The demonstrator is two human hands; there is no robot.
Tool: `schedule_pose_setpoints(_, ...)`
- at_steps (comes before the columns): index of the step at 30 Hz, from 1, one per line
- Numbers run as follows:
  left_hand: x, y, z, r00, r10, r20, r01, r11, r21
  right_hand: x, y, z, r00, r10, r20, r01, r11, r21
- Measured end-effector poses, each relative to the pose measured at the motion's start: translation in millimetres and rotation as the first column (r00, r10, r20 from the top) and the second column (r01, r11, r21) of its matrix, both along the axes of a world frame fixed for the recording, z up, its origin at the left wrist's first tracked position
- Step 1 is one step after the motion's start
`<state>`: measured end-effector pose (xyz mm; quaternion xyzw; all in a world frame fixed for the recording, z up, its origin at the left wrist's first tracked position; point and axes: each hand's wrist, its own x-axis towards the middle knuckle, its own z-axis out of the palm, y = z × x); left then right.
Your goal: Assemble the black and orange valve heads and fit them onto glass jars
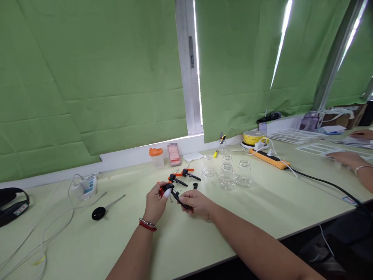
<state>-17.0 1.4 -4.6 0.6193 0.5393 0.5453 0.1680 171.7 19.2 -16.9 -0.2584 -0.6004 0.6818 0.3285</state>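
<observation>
Pump pieces, orange and black: three. One held pump piece (pixel 174 195) sits at frame centre, just above the table (pixel 262 210). Its long axis runs from upper left to lower right, orange end pointing upper left. The left hand (pixel 155 204) grips the orange end; the right hand (pixel 198 204) pinches the black stem. Two loose pump pieces (pixel 183 175) lie just beyond. Glass jars (pixel 227 173): four discernible.

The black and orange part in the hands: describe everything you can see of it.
The part is small, seemingly plastic: a slim black stem with an orange end mostly hidden in the left hand. It is held slanted above the table, the right hand pinching its black tip. Finer detail is too small to tell.
</observation>
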Motion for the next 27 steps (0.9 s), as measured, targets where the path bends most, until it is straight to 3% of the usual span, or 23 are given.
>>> schedule_pose_setpoints(3,-1,-1,0.6,0.994,0.024,-0.107,-0.014,0.995,0.1,1,-1,1.1,0.997,-0.037,0.073,0.035,0.999,0.026)
schedule_pose_setpoints(6,-8,-1,3.6,0.981,0.141,-0.133,-0.115,0.976,0.185,3,3,3.8,0.989,-0.096,0.112,0.088,0.993,0.073)
schedule_pose_setpoints(8,-17,2,2.9,0.966,0.24,-0.098,-0.225,0.963,0.146,7,10,7.3,0.972,-0.186,0.141,0.168,0.978,0.127)
schedule_pose_setpoints(10,-29,8,-1.3,0.943,0.33,-0.052,-0.33,0.944,0.012,13,21,11.9,0.93,-0.323,0.178,0.283,0.934,0.216)
schedule_pose_setpoints(12,-41,14,-8.2,0.907,0.421,-0.02,-0.42,0.897,-0.14,20,35,17.3,0.839,-0.482,0.251,0.368,0.844,0.391)
schedule_pose_setpoints(13,-46,17,-12.0,0.893,0.451,-0.009,-0.445,0.878,-0.174,24,43,20.1,0.753,-0.571,0.328,0.37,0.779,0.506)
schedule_pose_setpoints(15,-53,22,-19.6,0.873,0.489,0.006,-0.476,0.853,-0.216,31,59,25.0,0.489,-0.731,0.476,0.211,0.629,0.748)
schedule_pose_setpoints(16,-55,25,-22.8,0.866,0.5,0.007,-0.485,0.844,-0.228,34,67,26.7,0.427,-0.76,0.49,0.177,0.602,0.779)
schedule_pose_setpoints(21,-62,28,-27.7,0.844,0.534,-0.056,-0.53,0.812,-0.247,36,89,23.2,0.242,-0.799,0.551,0.061,0.579,0.813)
schedule_pose_setpoints(27,-94,15,-8.5,0.751,0.613,-0.244,-0.653,0.743,-0.145,30,95,6.8,0.142,-0.785,0.603,-0.026,0.606,0.795)
